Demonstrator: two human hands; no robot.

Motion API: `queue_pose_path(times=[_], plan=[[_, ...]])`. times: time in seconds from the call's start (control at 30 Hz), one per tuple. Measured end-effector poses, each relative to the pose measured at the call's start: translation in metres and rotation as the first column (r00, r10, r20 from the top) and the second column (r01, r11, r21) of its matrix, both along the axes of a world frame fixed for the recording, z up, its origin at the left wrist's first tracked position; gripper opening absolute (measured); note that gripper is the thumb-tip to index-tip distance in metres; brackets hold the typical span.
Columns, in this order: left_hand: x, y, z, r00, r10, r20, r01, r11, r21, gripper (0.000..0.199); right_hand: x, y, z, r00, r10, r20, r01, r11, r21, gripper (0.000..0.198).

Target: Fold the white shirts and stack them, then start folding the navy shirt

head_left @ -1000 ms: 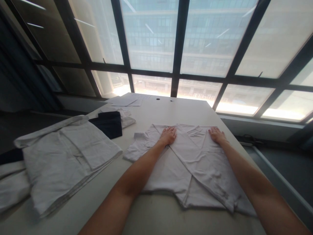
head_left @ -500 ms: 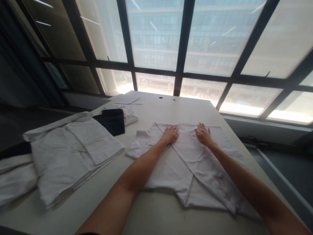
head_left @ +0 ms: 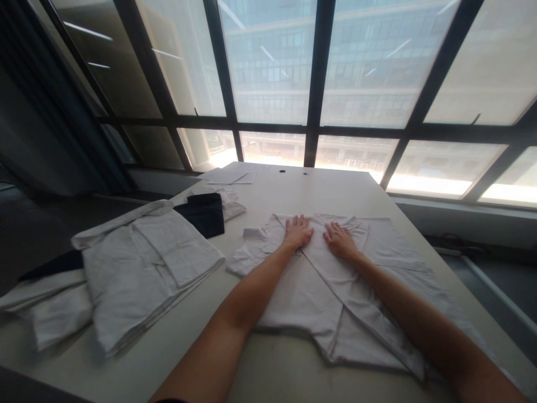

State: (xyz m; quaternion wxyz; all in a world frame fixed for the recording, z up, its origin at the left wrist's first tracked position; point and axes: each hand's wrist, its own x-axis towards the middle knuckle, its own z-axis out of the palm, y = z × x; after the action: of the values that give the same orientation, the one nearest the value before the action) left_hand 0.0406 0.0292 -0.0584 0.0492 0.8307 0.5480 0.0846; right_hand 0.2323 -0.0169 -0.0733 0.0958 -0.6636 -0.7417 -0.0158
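A white garment (head_left: 302, 302), perhaps a shirt or jacket, lies spread on the white table (head_left: 277, 196) with one part folded diagonally across it. My left hand (head_left: 298, 232) rests flat on the garment's far part, fingers stretched forward. Just to its right, my right hand (head_left: 339, 240) presses on the same cloth with its fingers spread. Small wrinkles show in the fabric around the right fingertips. Part of the garment's right side is hidden under my right forearm.
On the left lies a folded stack of white cloth (head_left: 146, 268), with dark navy cloth (head_left: 205, 214) behind it and more white cloth (head_left: 62, 313) beside it. Papers (head_left: 230, 174) lie at the table's far left. Large windows (head_left: 272, 61) stand beyond the table.
My right hand has moved left across the cloth, closer to my left hand, and now lies flatter. My left hand stays at about the same spot on the garment. The view has shifted slightly left.
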Motion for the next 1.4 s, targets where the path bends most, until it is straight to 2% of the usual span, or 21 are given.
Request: queue_pose_path(times=[0.13,0.33,0.43,0.53,0.63,0.77,0.87,0.93,1.13,1.27,1.4], plan=[[-0.006,0.009,0.002,0.993,0.119,0.001,-0.119,0.993,-0.027,0.066,-0.001,0.000,0.000,1.000,0.004,0.002,-0.004,1.000,0.016,0.056],[-0.026,0.022,0.008,0.972,0.233,-0.037,-0.235,0.968,-0.084,0.072,-0.002,-0.001,0.002,1.000,0.005,-0.013,-0.005,1.000,0.004,0.056],[-0.041,0.026,0.017,0.971,0.230,-0.064,-0.235,0.966,-0.107,0.071,-0.002,-0.001,0.003,1.000,0.001,-0.017,-0.001,1.000,0.009,0.056],[-0.062,0.023,0.029,0.981,0.170,-0.091,-0.180,0.978,-0.108,0.065,-0.003,-0.001,0.002,1.000,0.000,-0.028,0.000,1.000,0.005,0.056],[-0.093,0.012,0.043,0.984,0.136,-0.116,-0.144,0.987,-0.066,0.058,-0.004,0.000,0.000,1.000,0.004,-0.030,-0.004,1.000,0.011,0.055],[-0.147,-0.015,0.055,0.977,0.176,-0.123,-0.171,0.984,0.049,0.052,-0.004,0.001,-0.003,1.000,0.006,-0.030,-0.005,1.000,0.024,0.056],[-0.181,-0.040,0.058,0.977,0.188,-0.100,-0.176,0.978,0.115,0.046,-0.004,-0.001,-0.003,0.999,0.013,-0.034,-0.012,0.999,0.032,0.056],[-0.194,-0.057,0.057,0.974,0.204,-0.098,-0.190,0.973,0.130,0.042,-0.004,-0.002,-0.002,0.999,0.014,-0.038,-0.012,0.999,0.037,0.055],[-0.190,-0.085,0.043,0.969,0.220,-0.110,-0.204,0.968,0.144,0.035,-0.002,-0.002,-0.003,0.999,0.003,-0.034,-0.001,0.999,0.047,0.054],[-0.187,-0.084,0.039,0.958,0.267,-0.104,-0.247,0.954,0.172,0.037,0.000,0.000,-0.004,0.999,-0.006,-0.035,0.008,0.998,0.061,0.053],[-0.194,-0.078,0.039,0.936,0.347,-0.055,-0.340,0.934,0.109,0.047,0.001,0.001,-0.005,0.999,0.006,-0.046,-0.003,0.999,0.054,0.054]])
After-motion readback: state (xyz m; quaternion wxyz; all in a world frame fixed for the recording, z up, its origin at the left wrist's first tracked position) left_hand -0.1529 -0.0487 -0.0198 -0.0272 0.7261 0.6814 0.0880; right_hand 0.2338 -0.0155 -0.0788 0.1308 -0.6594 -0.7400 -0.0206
